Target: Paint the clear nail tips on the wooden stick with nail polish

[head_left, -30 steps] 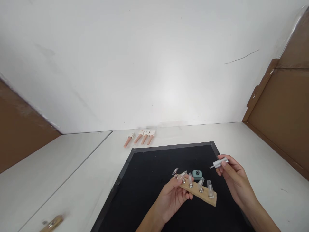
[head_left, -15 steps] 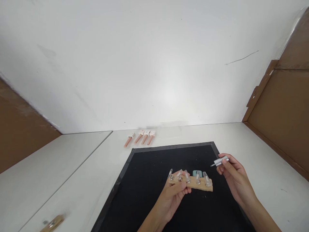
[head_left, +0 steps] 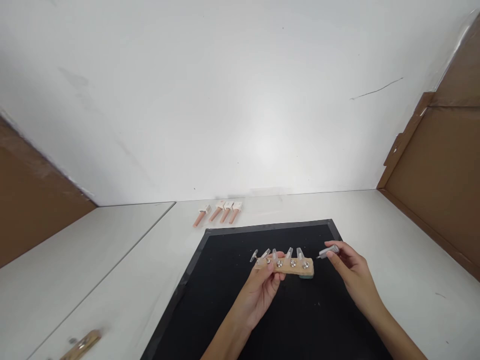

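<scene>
Left hand [head_left: 261,290] grips the wooden strip [head_left: 288,269] of clear tips [head_left: 289,253] over the black mat [head_left: 292,320]; at the strip's three o'clock, the right hand [head_left: 351,270] pinches a silver brush cap [head_left: 327,250]

A white table [head_left: 405,250] is crossed on the left by a dark seam [head_left: 101,282]. A black mat [head_left: 292,320] is laid on it, with a teal object [head_left: 306,276], mostly hidden, on top. Four pink-and-white bottles [head_left: 225,215] are grouped beyond its far-left corner. At lower left, a wooden strip [head_left: 80,346] is cut off by the view.
</scene>
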The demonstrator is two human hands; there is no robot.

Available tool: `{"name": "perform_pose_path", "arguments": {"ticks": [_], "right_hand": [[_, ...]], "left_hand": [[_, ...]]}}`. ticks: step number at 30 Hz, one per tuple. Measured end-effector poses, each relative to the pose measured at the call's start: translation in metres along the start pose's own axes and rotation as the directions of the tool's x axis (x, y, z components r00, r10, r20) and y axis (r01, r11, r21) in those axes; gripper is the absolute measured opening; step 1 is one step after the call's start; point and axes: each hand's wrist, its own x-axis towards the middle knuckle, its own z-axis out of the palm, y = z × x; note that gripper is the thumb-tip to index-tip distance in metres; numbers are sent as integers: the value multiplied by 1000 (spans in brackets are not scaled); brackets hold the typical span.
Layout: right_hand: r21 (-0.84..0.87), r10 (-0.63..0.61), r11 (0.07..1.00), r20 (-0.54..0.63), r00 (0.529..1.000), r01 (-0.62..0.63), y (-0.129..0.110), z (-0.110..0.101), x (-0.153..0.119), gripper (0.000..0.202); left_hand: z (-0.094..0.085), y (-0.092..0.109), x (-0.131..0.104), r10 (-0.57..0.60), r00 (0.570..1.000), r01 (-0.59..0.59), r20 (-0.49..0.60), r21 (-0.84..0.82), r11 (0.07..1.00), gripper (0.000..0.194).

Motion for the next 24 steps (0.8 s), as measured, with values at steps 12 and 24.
{"name": "perform_pose_path", "arguments": {"ticks": [12,24], "right_hand": [[-166,-129,974,137,982,152,5,7,-2,15],[-187,-142,966,204,969,181,12,10,-3,11]], "left_hand": [[9,2,-5,41,999,-43,15,136,990,13],[12,1,-1,20,993,-20,-115,-5,1000,24]]}}
